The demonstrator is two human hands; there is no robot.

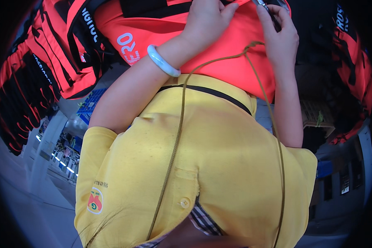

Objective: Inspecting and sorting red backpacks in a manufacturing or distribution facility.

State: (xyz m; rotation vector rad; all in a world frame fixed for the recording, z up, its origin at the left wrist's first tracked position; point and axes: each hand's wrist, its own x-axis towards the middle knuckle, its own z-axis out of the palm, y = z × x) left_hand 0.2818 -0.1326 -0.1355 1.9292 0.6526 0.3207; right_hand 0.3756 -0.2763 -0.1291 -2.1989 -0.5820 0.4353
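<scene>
The red bag (219, 53) lies across the person's lap, directly under both hands, its cloth running between the fingers of one and the other. The right hand (282, 39) has its fingers curled around a small metal tool (273, 15), which sits between thumb and fingers at the bag's upper edge. The left hand (208, 20) rests over the cloth, thumb apart; its fingertips are partly cut off, so whether they pinch anything I cannot tell. Beyond the left forearm stands a blue crate (91, 105), its contents unclear. I count one tool, one pale bangle (163, 60) and one brown cord (182, 111) with two strands; the red-and-black bags (56, 45) at left overlap too much to count.
</scene>
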